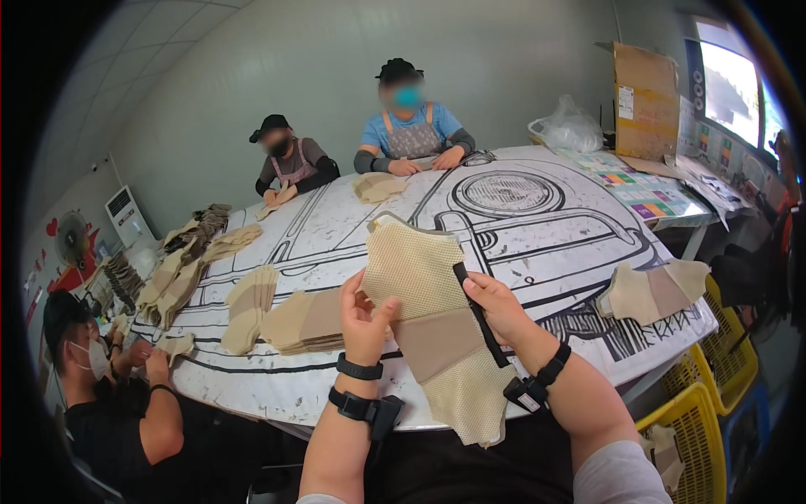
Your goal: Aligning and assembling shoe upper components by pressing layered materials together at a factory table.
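A beige mesh fabric piece (434,343) with a smooth brown band across its middle is held up over the near table edge, its lower end hanging past that edge. My left hand (366,317) grips the left side, thumb on the front face and fingers partly behind. A narrow black strip (484,326) runs slantwise along the piece's right edge. Near its upper end, my right hand (495,304) pinches the strip; whether it also holds the fabric's edge is hidden. Just left of my left hand lies a stack of similar pieces (304,322).
More beige and brown pieces (252,307) lie along the table's left side, and another pile (656,291) at the right. Yellow baskets (693,437) stand beside the right edge. Two people (409,134) work across the table; another person (126,386) sits at the left.
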A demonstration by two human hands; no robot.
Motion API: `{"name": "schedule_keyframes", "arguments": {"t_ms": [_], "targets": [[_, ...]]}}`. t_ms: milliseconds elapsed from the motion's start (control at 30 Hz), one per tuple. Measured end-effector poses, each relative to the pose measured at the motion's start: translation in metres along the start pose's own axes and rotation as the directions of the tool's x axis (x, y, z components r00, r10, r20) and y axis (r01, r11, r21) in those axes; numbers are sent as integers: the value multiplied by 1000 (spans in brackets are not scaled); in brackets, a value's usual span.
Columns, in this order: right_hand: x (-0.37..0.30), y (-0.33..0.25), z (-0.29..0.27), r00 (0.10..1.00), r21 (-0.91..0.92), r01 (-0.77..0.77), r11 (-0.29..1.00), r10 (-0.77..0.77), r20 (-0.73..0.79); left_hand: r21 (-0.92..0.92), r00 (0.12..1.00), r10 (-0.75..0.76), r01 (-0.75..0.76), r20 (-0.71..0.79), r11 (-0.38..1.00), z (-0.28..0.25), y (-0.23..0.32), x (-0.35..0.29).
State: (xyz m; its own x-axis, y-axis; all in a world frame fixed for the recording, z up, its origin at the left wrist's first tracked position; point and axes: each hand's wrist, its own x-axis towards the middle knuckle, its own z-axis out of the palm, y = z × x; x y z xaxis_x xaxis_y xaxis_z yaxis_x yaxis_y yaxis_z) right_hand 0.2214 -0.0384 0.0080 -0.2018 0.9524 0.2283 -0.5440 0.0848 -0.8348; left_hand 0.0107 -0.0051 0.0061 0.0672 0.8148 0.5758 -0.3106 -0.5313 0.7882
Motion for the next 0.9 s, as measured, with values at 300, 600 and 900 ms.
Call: {"name": "schedule_keyframes", "arguments": {"t_ms": [300, 600, 900], "targets": [[2, 2, -3, 999, -74, -4, 997, 7, 44, 512, 929, 354, -357, 108, 781, -19, -10, 5], [-1, 3, 1, 997, -240, 64, 969, -71, -19, 783, 922, 352, -338, 163, 522, -13, 8, 3], [3, 3, 3, 978, -101, 4, 995, -25, -205, 676, 783, 333, -622, 526, 394, -6, 19, -1]]}}
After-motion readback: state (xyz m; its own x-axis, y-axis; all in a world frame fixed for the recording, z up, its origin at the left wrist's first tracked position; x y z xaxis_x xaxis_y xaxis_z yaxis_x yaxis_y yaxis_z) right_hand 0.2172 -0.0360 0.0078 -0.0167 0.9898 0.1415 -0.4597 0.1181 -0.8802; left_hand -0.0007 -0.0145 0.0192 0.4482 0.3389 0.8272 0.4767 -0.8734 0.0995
